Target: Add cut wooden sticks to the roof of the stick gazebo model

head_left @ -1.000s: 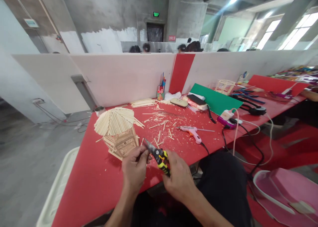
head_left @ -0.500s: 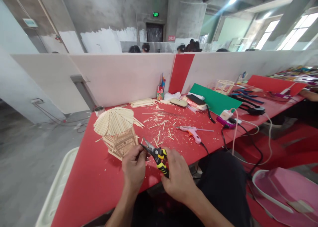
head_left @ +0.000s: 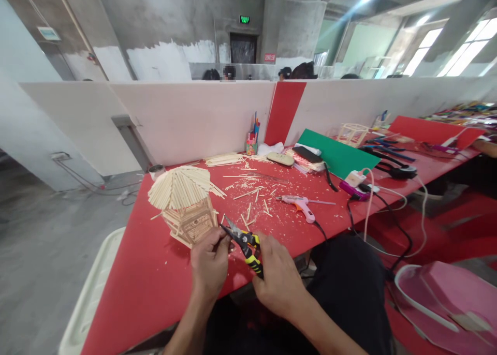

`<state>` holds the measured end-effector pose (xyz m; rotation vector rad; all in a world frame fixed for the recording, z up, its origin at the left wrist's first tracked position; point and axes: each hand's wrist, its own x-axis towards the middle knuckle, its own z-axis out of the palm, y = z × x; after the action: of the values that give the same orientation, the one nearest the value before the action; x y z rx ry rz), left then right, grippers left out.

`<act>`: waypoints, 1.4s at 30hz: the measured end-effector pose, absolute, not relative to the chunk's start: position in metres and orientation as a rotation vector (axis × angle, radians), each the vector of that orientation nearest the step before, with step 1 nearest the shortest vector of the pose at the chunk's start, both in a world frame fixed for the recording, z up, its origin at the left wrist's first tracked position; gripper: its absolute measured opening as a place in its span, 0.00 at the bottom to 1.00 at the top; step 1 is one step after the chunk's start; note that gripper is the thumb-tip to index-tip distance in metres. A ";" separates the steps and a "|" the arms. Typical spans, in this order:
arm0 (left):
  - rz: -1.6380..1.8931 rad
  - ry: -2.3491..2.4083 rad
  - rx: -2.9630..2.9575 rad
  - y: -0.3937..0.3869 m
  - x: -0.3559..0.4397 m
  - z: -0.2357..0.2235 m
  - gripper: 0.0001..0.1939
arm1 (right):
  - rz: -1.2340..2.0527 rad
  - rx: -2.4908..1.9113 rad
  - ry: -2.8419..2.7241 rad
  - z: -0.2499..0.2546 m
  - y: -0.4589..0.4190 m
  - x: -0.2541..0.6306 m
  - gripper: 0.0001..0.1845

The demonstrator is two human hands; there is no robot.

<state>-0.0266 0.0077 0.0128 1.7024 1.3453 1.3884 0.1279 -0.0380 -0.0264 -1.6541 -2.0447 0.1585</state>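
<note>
My right hand (head_left: pixel 277 267) is wrapped round the black and yellow handles of pruning shears (head_left: pixel 245 245), whose blades stand apart and point up and left. At the blade tips, my left hand (head_left: pixel 212 259) is closed in a pinch; whatever its fingers hold is too small and hidden to make out. Just beyond the left hand stands a small pavilion model (head_left: pixel 184 205) made of thin wooden sticks, with a sloped stick roof over an open lattice body. Cut stick pieces (head_left: pixel 248 210) and shavings lie scattered on the red table (head_left: pixel 143 282) beyond the shears.
A pink glue gun (head_left: pixel 301 206) lies to the right, its cord running off the front edge. Behind are stick bundles (head_left: pixel 225 160), a pen holder (head_left: pixel 252 145) and a green board (head_left: pixel 336 156). A power strip (head_left: pixel 353 189) with cables sits further right. A white partition (head_left: pixel 194 117) closes the back.
The view has shifted very slightly. Both hands and the shears keep nearly the same place and pose.
</note>
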 end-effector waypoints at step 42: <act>1.238 1.012 1.309 0.022 -0.024 -0.008 0.07 | 0.043 -1.706 -1.955 -0.035 -0.041 0.126 0.38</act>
<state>-0.0237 0.0223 -0.0081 1.3088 1.0121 1.2383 0.1260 -0.0408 -0.0351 -1.7059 -1.9546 0.0432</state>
